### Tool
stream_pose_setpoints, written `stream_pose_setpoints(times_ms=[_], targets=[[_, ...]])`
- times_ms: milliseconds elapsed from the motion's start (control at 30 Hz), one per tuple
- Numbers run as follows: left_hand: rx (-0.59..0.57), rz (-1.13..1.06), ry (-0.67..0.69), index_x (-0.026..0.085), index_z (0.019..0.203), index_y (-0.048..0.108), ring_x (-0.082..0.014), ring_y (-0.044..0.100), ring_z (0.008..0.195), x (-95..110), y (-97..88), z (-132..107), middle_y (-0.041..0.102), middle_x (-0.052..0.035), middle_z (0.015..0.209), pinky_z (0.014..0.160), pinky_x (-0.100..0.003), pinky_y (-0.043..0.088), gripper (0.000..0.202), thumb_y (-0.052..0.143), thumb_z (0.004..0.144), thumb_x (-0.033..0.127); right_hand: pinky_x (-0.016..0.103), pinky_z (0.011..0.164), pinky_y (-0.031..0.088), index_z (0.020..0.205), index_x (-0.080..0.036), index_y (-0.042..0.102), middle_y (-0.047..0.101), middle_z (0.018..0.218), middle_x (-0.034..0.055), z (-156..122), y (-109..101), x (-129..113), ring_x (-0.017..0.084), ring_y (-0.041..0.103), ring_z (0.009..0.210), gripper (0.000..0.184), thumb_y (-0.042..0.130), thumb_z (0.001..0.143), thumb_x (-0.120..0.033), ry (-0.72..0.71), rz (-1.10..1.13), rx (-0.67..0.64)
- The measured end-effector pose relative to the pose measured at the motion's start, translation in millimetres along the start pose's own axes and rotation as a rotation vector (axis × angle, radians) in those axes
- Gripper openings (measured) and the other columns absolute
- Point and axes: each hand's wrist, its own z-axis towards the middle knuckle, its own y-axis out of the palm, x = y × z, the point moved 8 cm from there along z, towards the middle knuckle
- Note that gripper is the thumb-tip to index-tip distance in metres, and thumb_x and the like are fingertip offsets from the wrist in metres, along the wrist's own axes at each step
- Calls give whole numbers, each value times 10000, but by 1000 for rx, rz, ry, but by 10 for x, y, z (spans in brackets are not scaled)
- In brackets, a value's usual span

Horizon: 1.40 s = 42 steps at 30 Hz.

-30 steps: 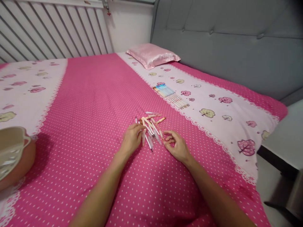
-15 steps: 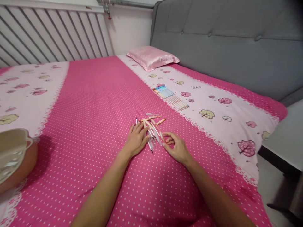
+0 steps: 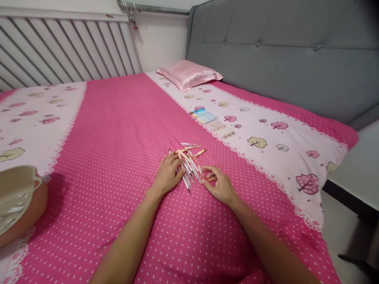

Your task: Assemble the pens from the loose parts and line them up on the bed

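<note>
A loose pile of pens [image 3: 189, 161], mostly white with some cream and orange ones, lies crosswise on the pink dotted bedspread. At its left side rests my left hand [image 3: 168, 172], fingers slightly bent and thumb apart, touching the pens. My right hand [image 3: 217, 184] is at the right edge of the pile. Its thumb and index finger form an open curve by the pen ends, with nothing clearly gripped. Farther off, a neat row of pens [image 3: 211, 122] lies side by side, blue at the far end and pale with brownish tips at the near end.
At the left edge stands an orange-brown basin [image 3: 38, 201] with a beige inside and some whitish items in it. A pink satin pillow [image 3: 189, 74] lies near the grey headboard [image 3: 266, 63]. A white radiator [image 3: 65, 47] lines the back wall.
The view has shifted slightly. Both hands stay beside the pile in nearly the same pose, and the pens lie almost as before.
</note>
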Motion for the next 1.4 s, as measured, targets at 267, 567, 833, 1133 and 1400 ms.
stream_pose_setpoints(times_ms=[267, 567, 833, 1133, 1400], targets=[[-89, 162, -129, 244, 1251, 527, -313, 275, 1331, 30, 62, -41, 472, -94, 1352, 1070, -538, 201, 434, 391, 884, 432, 321, 681, 532, 1085, -182, 550, 624, 953, 72, -5, -10, -7, 167, 586, 774, 334, 580, 758, -243, 2, -9, -6], [10, 137, -208, 161, 946, 642, -285, 548, 1025, 29, -153, -9, 659, -128, 966, 947, -455, 363, 259, 464, 842, 320, 313, 681, 531, 1095, -172, 548, 623, 954, 77, 2, -6, -17, 166, 587, 766, 343, 580, 761, -241, -7, -14, -11], [142, -37, -349, 170, 753, 611, -241, 591, 841, -169, -218, -44, 652, -97, 812, 787, -383, 445, 178, 438, 791, 151, 321, 676, 534, 1107, -182, 538, 618, 949, 73, -9, 3, -2, 167, 588, 764, 350, 583, 767, -254, -9, -17, -9], [247, -298, -481, 155, 1074, 476, -179, 588, 893, -296, -477, -69, 614, -94, 1022, 725, -299, 466, 259, 339, 881, 258, 320, 664, 536, 1102, -182, 539, 622, 917, 69, -7, 2, -2, 171, 589, 754, 346, 581, 765, -250, -21, -14, -6], [-11, -201, -774, 143, 776, 601, -164, 490, 521, -739, -450, -272, 547, -23, 580, 459, -233, 281, 278, 545, 707, 406, 321, 675, 537, 1125, -187, 537, 618, 943, 72, -17, 6, 1, 170, 586, 772, 363, 578, 769, -244, -7, -14, -19]])
